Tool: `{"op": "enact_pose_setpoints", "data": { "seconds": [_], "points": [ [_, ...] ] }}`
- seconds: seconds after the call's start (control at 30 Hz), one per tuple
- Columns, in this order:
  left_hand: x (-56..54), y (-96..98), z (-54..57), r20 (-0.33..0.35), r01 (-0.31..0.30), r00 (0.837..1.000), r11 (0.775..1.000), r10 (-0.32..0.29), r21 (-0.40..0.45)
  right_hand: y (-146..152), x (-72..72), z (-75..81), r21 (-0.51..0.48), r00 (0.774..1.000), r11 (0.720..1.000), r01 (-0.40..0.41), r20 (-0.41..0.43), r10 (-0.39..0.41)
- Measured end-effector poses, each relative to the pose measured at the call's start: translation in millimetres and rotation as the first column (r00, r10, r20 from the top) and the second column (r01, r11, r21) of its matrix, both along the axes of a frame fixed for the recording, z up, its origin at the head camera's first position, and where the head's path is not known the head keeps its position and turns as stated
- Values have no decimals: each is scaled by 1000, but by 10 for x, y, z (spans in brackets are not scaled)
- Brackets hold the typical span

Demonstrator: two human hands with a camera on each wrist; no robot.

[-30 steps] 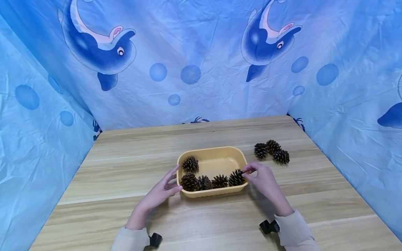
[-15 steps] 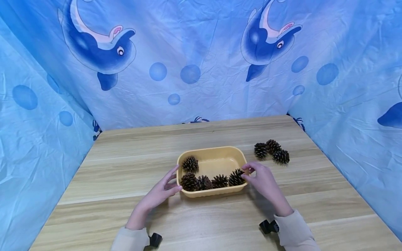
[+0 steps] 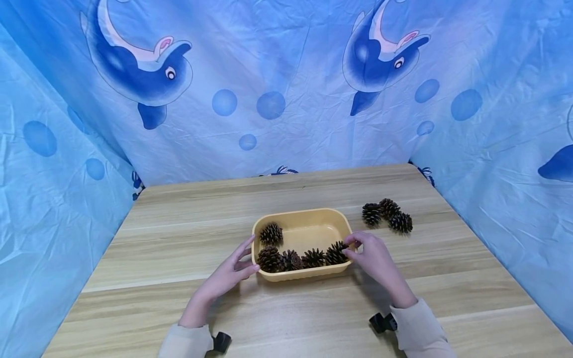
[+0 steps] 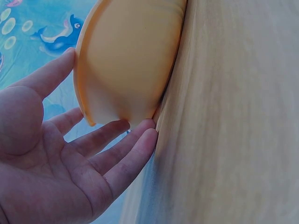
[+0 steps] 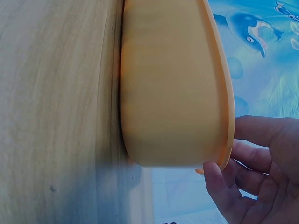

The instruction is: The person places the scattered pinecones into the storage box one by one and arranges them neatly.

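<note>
A shallow yellow plastic basin [image 3: 313, 219] stands on the table between both hands. Brown pine cones lie inside: one [image 3: 271, 234] at the back left, and a row along the front wall, with a pine cone [image 3: 335, 253] at its right end. My left hand [image 3: 230, 271] touches the basin's left end, its fingers spread; in the left wrist view, the fingertips meet the rim and outer wall. My right hand [image 3: 373, 256] reaches over the right rim, thumb and index finger bent about the right-end cone. The basin wall [image 5: 173, 93] hides that cone in the right wrist view.
Three more pine cones [image 3: 388, 216] lie in a cluster on the wooden table [image 3: 188, 223], behind and right of the basin. Blue dolphin-print cloth [image 3: 291, 139] hangs along the back and both sides. A small black device [image 3: 383, 323] sits at the right sleeve.
The right thumb and index finger have spread slightly apart at the right-end pine cone, which has shifted slightly left. The left hand, the basin and the outside cones look unchanged.
</note>
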State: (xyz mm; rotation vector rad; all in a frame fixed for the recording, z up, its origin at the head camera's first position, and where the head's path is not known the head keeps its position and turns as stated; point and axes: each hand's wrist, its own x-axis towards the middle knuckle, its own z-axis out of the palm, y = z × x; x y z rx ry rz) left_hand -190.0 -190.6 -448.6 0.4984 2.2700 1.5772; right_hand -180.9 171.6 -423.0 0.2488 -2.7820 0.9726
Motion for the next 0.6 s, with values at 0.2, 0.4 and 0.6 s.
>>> {"op": "enact_pose_setpoints", "data": {
  "seconds": [0.2, 0.4, 0.6],
  "points": [
    [0, -6, -10, 1, 0, 1000, 1000, 0, 1, 0, 7, 17, -2, 1000, 1000, -2, 8, 2],
    [-3, -10, -22, -4, 3, 1000, 1000, -3, 3, 5, 7, 19, 8, 1000, 1000, -4, -6, 4],
    [-6, -3, -17, -4, -3, 1000, 1000, 3, -2, -3, 19, 23, 30, 1000, 1000, 3, -11, -3]
  ]
}}
